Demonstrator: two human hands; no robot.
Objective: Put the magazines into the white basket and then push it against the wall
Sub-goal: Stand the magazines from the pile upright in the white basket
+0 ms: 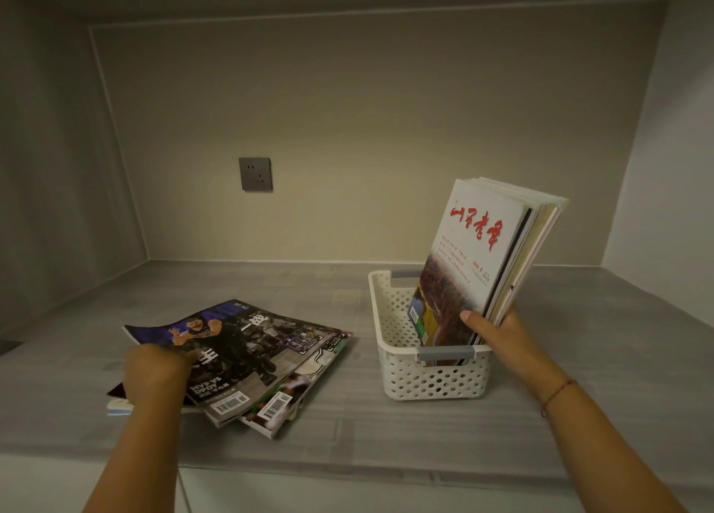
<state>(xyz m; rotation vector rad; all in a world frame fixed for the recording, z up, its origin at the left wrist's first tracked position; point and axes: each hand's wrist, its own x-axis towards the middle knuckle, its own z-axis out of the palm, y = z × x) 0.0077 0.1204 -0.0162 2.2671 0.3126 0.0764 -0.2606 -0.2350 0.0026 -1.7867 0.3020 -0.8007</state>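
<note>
White basket (432, 381) sits just under the right grip (498, 338), which pinches an upright stack (475, 242) standing inside it, likely to stop it toppling, while the left grip (154, 373) rests on the bench's (386, 427) flat pile (270, 350), clasping or not I cannot tell.

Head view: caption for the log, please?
Right hand holds magazines upright in white basket; left hand grips the loose pile.

one white basket (432, 381), one wall socket (255, 173), two grips, left grip (154, 373) and right grip (498, 337); at least three flat magazines (262, 350), several upright magazines (475, 250), count unclear
</note>
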